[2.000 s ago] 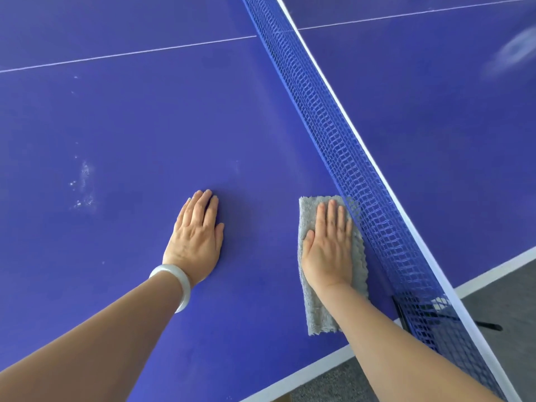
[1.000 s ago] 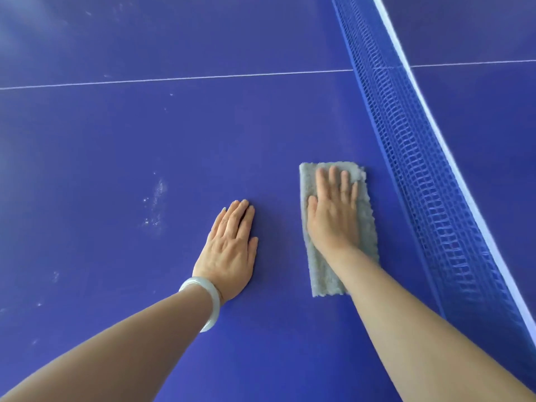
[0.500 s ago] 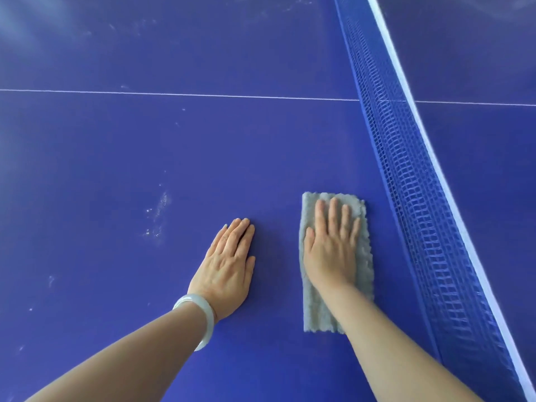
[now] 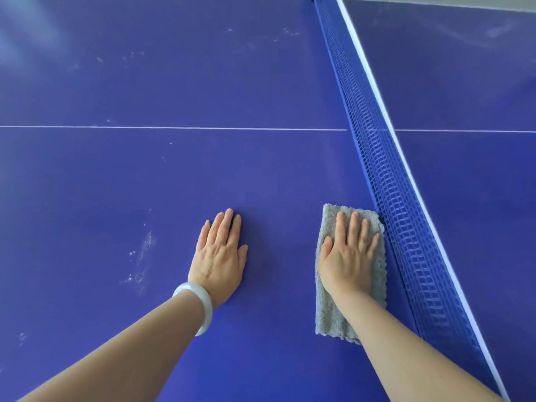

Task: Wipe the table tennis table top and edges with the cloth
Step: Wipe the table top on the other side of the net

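From the head camera, looking down: a blue table tennis table (image 4: 145,184) filled the view, with a thin white line (image 4: 174,127) crossing it and a blue net (image 4: 406,242) running away on the right. A grey cloth (image 4: 329,317), folded into a long strip, lay flat on the near half of the table with its right edge just beside the foot of the net. The right hand (image 4: 348,256) lay spread on top of the cloth with fingers straight, pressing it down and not gripping it. The left hand (image 4: 219,259), a pale bangle (image 4: 197,303) at its wrist, rested flat and open on the bare table to the left of the cloth, holding nothing and seemingly bracing the person. The step in hand looked like wiping the top along the net. White smudges (image 4: 142,256) showed left of the left hand, with more specks beyond the line, so much of the top seemed undone. The next move likely called for steady downward pressure while sliding the cloth, keeping it clear of the net, then working left toward the smudges. No table edge showed on this half.
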`<state>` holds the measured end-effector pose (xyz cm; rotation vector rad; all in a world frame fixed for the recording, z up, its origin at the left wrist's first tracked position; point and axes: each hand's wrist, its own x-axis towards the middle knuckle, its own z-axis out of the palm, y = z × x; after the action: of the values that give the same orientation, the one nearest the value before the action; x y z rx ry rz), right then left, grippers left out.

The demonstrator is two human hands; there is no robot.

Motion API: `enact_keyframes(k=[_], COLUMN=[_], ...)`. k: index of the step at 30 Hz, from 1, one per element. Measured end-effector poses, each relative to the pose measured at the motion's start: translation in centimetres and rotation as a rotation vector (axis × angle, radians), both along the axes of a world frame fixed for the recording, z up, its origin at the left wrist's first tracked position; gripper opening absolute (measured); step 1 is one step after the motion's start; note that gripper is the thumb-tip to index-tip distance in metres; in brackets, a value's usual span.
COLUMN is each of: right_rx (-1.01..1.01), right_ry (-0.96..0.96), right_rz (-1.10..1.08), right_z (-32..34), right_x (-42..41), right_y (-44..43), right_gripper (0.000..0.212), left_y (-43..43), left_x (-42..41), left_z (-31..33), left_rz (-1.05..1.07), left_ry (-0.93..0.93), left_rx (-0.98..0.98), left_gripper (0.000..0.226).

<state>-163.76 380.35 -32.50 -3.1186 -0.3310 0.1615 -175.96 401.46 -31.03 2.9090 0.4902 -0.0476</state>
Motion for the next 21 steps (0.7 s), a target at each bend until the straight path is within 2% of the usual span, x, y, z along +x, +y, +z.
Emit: enact_keyframes(k=[5,13,15,19,21], right_rx=[0.021,0.063,0.087,0.102,0.120], right_ry=[-0.005,-0.008,0.005,0.024,0.033], right_rz=[0.047,0.127,0.219,0.589,0.558], right_z=[0.0,0.2,0.2,0.0,0.3], right_x=[5.6,18.6,18.8,15.2,16.2], right_y=[1.8,7.3,7.9,5.1,5.0], right_gripper=[0.063,0.060,0.060,0.058,0.057], left_y=[0.0,0.2,0.4,0.3,0.3], left_x=[0.2,0.5,0.6,0.5,0.4], left_z=[-0.7,-1.2,-1.2,-0.9,-0.9], left_rz=[0.016,-0.009,-0.002,-0.003,-0.004], left_ry=[-0.050,-0.015,0.002,0.015,0.017], left_rx=[0.009,0.020,0.022,0.018,0.009], left_gripper=[0.063,0.061,0.061,0.064,0.064])
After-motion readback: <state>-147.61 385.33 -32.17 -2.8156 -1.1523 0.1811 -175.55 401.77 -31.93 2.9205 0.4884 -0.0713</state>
